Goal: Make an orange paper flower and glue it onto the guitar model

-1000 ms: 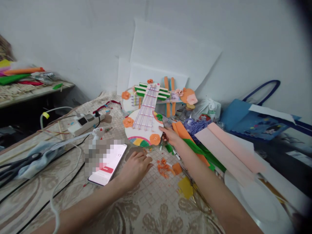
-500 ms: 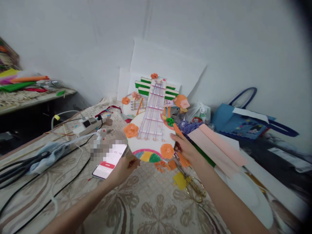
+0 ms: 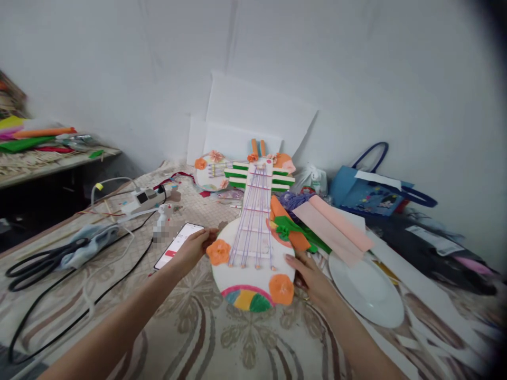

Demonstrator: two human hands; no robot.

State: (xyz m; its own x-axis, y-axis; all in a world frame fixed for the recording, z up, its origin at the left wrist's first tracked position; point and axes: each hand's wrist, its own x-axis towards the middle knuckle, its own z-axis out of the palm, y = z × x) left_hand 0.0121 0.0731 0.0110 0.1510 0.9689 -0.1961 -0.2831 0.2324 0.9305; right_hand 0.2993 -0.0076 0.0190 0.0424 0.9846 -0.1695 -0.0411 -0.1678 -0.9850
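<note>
A paper craft guitar (image 3: 253, 237) with a white body, purple string lines, orange flowers and green-edged tuning pegs leans toward me over the table. My right hand (image 3: 312, 272) is closed on the right edge of its body, thumb on the front and other fingers partly hidden behind. To the left, my left hand (image 3: 196, 247) reaches forward with its fingers stretched out beside the guitar's body; I cannot tell whether the fingertips touch the edge. Partly behind that hand lies a lit phone (image 3: 174, 249). Another decorated craft guitar (image 3: 209, 177) lies farther back.
Black-handled scissors (image 3: 47, 261), cables and a power strip (image 3: 144, 200) are on the left. At right are pink paper (image 3: 332, 227), a white plate (image 3: 366, 287), purple yarn (image 3: 291, 200) and a blue bag (image 3: 364, 192). White boards (image 3: 257, 111) lean against the wall.
The guitar has come lower and nearer to me, its neck tipped farther back. My left hand has shifted from its lower left edge up along its left side; my right hand still holds it.
</note>
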